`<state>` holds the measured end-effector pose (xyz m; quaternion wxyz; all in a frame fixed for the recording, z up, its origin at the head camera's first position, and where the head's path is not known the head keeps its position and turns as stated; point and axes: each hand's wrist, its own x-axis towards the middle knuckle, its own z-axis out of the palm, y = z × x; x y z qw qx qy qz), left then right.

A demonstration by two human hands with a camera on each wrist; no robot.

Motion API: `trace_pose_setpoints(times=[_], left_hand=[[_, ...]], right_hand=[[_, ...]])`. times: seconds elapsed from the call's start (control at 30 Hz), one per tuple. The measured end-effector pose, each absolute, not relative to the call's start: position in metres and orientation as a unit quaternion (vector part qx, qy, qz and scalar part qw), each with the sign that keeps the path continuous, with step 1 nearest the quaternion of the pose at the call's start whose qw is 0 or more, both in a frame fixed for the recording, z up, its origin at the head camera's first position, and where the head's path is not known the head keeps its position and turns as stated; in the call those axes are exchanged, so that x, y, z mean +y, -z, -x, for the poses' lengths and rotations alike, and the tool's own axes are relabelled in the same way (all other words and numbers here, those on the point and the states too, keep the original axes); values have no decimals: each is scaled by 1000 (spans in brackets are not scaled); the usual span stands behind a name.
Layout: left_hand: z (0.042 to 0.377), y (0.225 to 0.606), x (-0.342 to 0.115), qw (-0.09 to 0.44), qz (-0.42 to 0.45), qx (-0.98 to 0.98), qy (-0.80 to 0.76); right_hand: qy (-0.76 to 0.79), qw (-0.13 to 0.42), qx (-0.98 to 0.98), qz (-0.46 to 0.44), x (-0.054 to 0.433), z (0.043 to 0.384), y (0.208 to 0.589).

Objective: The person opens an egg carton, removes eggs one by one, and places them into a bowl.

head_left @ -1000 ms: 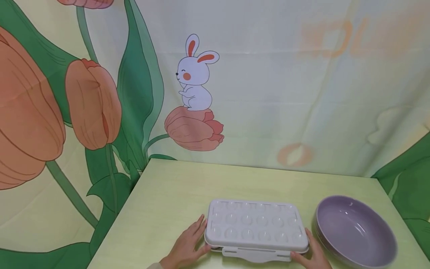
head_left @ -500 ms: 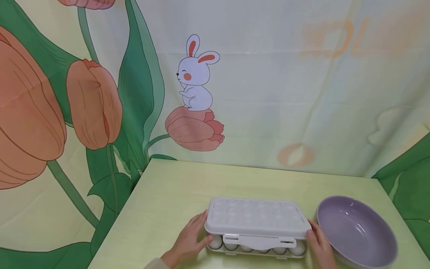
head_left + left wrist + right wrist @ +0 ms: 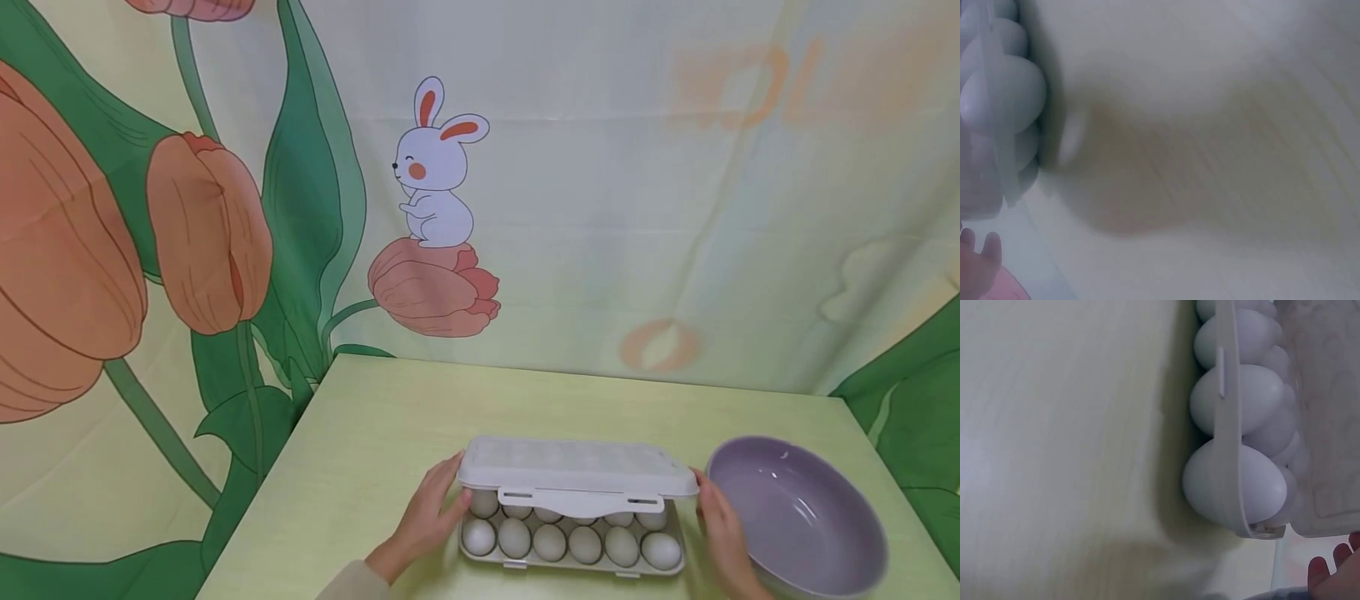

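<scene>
A white plastic egg box holds rows of pale eggs [image 3: 550,542] in its tray [image 3: 570,564]. Its dimpled lid [image 3: 570,458] is tilted partly up, hinged at the back, with the slotted latch flap [image 3: 581,502] hanging over the rear eggs. My left hand [image 3: 427,512] holds the lid's left end, thumb near the front corner and fingers along the side. At the opposite end, my right hand [image 3: 726,533] grips the right corner. Fingertips [image 3: 1319,570] of the right hand show below the lid in the right wrist view.
A purple oval bowl [image 3: 795,508] stands close beyond my right hand. The light wooden table [image 3: 375,433] carries everything, its far edge meeting a hanging cloth [image 3: 570,250] printed with tulips and a rabbit.
Both hands have raised the front of the egg box lid from nearly closed to partly open. The eggs in front are now exposed. The bowl stays in place.
</scene>
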<state>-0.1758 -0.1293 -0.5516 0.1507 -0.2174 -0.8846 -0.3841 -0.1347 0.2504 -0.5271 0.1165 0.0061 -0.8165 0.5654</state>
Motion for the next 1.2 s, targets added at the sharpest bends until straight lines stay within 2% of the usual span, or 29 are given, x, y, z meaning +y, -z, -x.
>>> trace_pose_setpoints(times=[0.33, 0.47, 0.67, 0.97, 1.2], left_hand=[[189, 539, -122, 126, 182, -874, 432], [195, 534, -118, 111, 165, -872, 447], [206, 528, -114, 124, 157, -863, 464], [210, 514, -105, 65, 128, -792, 593], [206, 495, -97, 70, 105, -792, 597]], right_hand=[[-622, 122, -772, 39, 249, 156, 514], [-629, 109, -768, 56, 248, 166, 511], [-626, 92, -771, 73, 245, 179, 508], [-647, 71, -754, 91, 240, 198, 504], [-668, 31, -735, 112, 240, 213, 505]])
